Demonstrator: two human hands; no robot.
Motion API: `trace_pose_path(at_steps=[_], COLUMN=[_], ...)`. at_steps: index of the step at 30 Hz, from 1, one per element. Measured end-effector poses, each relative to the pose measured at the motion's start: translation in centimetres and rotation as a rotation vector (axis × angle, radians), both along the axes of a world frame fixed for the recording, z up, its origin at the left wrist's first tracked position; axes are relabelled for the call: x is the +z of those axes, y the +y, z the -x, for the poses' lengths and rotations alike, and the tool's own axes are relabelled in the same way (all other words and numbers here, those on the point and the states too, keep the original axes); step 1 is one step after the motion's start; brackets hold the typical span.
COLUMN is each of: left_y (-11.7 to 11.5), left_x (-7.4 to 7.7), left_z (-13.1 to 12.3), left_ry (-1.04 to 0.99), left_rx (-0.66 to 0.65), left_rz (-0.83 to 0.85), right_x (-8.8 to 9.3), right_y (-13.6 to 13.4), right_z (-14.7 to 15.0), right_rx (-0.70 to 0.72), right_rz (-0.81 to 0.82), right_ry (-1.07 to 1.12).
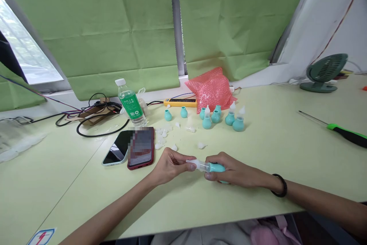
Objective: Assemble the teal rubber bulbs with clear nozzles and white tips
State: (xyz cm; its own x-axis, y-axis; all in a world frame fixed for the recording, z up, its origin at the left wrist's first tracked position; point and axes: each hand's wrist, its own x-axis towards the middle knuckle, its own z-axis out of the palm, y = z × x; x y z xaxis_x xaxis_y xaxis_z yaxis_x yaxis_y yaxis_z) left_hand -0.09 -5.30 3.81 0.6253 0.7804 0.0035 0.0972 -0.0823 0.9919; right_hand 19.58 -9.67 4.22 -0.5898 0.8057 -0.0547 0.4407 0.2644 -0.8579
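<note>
Near the table's front edge, my right hand is wrapped round the turquoise bulb of a nasal aspirator, which lies sideways in the air. A clear tube joins the bulb to a soft white tip, and my left hand pinches that tip between thumb and fingers. Beyond my hands stand finished-looking aspirators with white tips, beside bare turquoise bulbs. Loose white tips and a clear tube piece lie scattered on the tabletop.
Two phones lie left of my hands. Behind them stands a water bottle, near tangled black cables. A red bubble-wrap bag and a yellow power strip sit at the back. On the right are a screwdriver and a green fan.
</note>
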Motion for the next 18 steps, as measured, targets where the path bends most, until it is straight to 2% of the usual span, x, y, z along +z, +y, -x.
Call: trace_pose_path(at_steps=[4, 7, 10, 12, 15, 18], left_y=[-0.1, 0.0, 0.2, 0.6, 2.8, 6.9], left_x=[0.3, 1.1, 2.7, 4.3, 7.1, 8.9], left_z=[0.2, -0.1, -1.1, -1.9, -2.8, -3.2], left_ry=[0.042, 0.032, 0.007, -0.010, -0.051, -0.129], left_rx=[0.007, 0.015, 0.015, -0.001, 0.085, 0.249], left_rz=[-0.052, -0.090, -0.177, -0.253, -0.397, -0.519], right_x=[-0.1, -0.4, -0.7, -0.9, -1.1, -1.7], right_y=[0.1, 0.3, 0.7, 1.1, 1.9, 3.0], right_z=[0.0, 0.1, 0.2, 0.0, -0.5, -1.2], right_rx=[0.005, -0.034, -0.095, -0.148, -0.332, -0.528], right_rz=[-0.026, -0.101, -0.117, -0.155, -0.346, -0.503], right_ry=[0.026, 0.090, 0.207, 0.285, 0.377, 0.320])
